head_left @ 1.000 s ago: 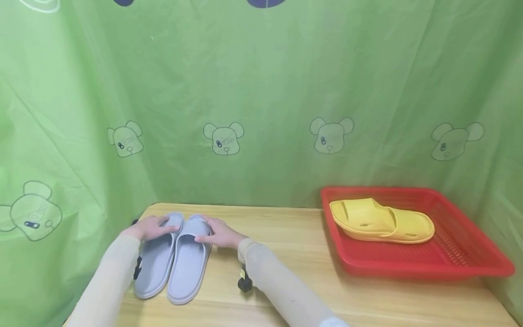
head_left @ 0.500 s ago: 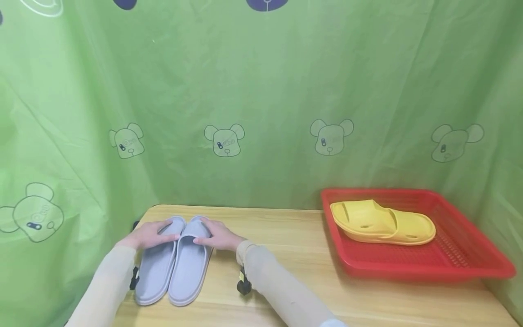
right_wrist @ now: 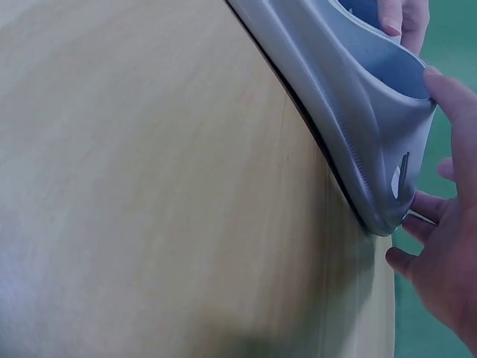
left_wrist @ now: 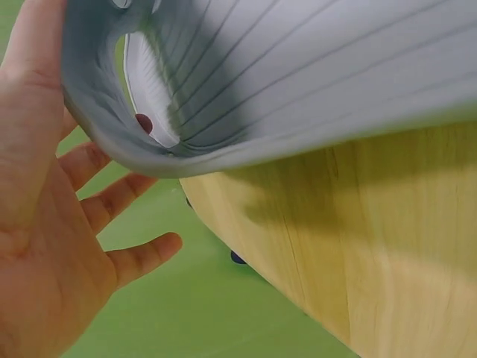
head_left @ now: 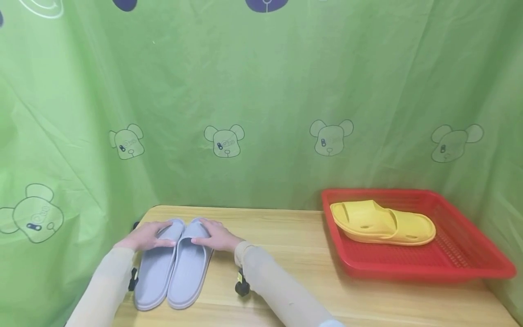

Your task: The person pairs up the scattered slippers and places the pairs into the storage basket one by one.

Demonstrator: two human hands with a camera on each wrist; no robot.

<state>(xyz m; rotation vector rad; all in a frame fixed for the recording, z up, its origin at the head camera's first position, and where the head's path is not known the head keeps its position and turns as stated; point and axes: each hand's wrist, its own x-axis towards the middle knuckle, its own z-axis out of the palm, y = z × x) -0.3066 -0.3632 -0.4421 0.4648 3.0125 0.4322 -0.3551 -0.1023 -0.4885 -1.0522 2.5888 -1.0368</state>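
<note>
Two grey-blue slippers lie side by side at the left of the table, their toes pointing away from me. My left hand (head_left: 149,236) holds the front of the left slipper (head_left: 153,277), its thumb across the strap and its other fingers at the outer side. In the left wrist view those lower fingers are spread apart beside the slipper's edge. The right slipper (head_left: 185,277) is held by my right hand (head_left: 218,235). Its thumb (right_wrist: 447,93) rests at the strap's opening, with fingertips (right_wrist: 428,203) at the toe.
A red plastic basket (head_left: 408,270) stands at the right of the wooden table (head_left: 282,254). Yellow slippers (head_left: 376,222) lie inside it, one strap plainly visible. A green printed curtain (head_left: 278,172) hangs behind and at both sides.
Both slippers have slid slightly toward me under my hands, the left one more, so their heels are nearly level. The basket and yellow slippers stay put.
</note>
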